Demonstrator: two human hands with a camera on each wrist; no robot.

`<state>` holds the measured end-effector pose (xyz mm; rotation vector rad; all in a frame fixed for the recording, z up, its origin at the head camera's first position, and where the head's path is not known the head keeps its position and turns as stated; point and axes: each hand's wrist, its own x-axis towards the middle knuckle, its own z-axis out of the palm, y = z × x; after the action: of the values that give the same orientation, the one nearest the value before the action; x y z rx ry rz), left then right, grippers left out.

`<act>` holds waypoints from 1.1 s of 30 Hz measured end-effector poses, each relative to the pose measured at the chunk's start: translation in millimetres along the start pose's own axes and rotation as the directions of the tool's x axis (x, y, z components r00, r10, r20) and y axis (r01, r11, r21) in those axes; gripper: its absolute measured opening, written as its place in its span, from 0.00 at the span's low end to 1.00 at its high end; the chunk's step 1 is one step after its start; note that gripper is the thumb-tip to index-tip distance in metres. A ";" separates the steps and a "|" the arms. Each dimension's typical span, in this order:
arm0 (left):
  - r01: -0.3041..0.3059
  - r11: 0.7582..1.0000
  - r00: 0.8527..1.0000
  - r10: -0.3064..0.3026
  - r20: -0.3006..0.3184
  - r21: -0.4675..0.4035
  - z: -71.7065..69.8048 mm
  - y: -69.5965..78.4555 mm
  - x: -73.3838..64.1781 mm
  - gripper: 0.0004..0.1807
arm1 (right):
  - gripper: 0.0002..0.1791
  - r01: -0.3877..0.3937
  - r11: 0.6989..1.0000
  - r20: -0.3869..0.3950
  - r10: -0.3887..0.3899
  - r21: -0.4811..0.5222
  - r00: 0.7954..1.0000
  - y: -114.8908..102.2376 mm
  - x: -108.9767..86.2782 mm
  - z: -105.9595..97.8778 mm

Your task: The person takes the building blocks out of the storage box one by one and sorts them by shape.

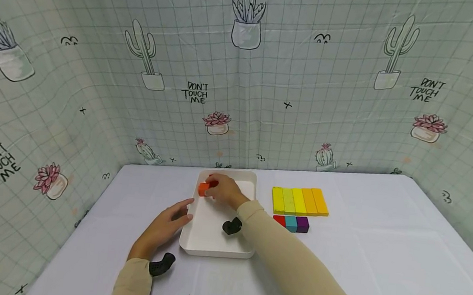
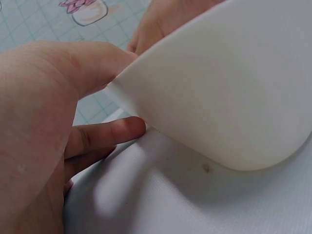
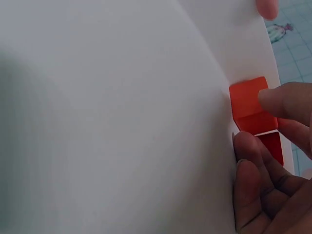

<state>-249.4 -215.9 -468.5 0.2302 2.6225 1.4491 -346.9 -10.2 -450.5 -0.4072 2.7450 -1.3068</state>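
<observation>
A white tray point(image 1: 214, 251) lies on the table in front of me. Inside its far left corner my right hand point(image 1: 225, 190) pinches an orange block point(image 3: 249, 100) between thumb and fingers, up against the tray wall. Right beside it sits a red block point(image 3: 272, 146), partly covered by the fingers. My left hand point(image 1: 163, 226) rests at the tray's left side. In the left wrist view its thumb point(image 2: 105, 66) touches the rim, while the forefinger point(image 2: 124, 131) lies fairly straight along the outer wall near the tablecloth.
Right of the tray, a row of yellow and amber blocks point(image 1: 300, 201) lies side by side. Nearer me sit a red block point(image 1: 279, 220), a teal block point(image 1: 291, 224) and a purple block point(image 1: 303, 224). A patterned cloth point(image 1: 265, 83) hangs behind the table.
</observation>
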 end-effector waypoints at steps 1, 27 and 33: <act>-0.003 1.000 1.000 0.003 0.002 0.000 0.6 0.6 -0.2 0.31 | 0.20 -0.001 1.000 -0.001 0.001 -0.001 1.000 0.8 -0.7 -0.2; 0.027 0.999 1.000 -0.027 0.009 0.018 10.2 0.2 -2.9 0.32 | 0.18 -0.114 0.951 0.011 0.116 0.287 0.993 6.1 -25.4 -21.5; 0.034 0.999 0.999 -0.034 0.021 0.012 5.3 2.0 -5.6 0.33 | 0.19 -0.118 0.911 0.020 0.120 0.396 0.993 -1.5 -33.4 -34.6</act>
<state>-242.8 -211.5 -469.3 0.1998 2.6058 1.4128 -320.6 23.8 -428.9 -0.1992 2.3716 -1.7730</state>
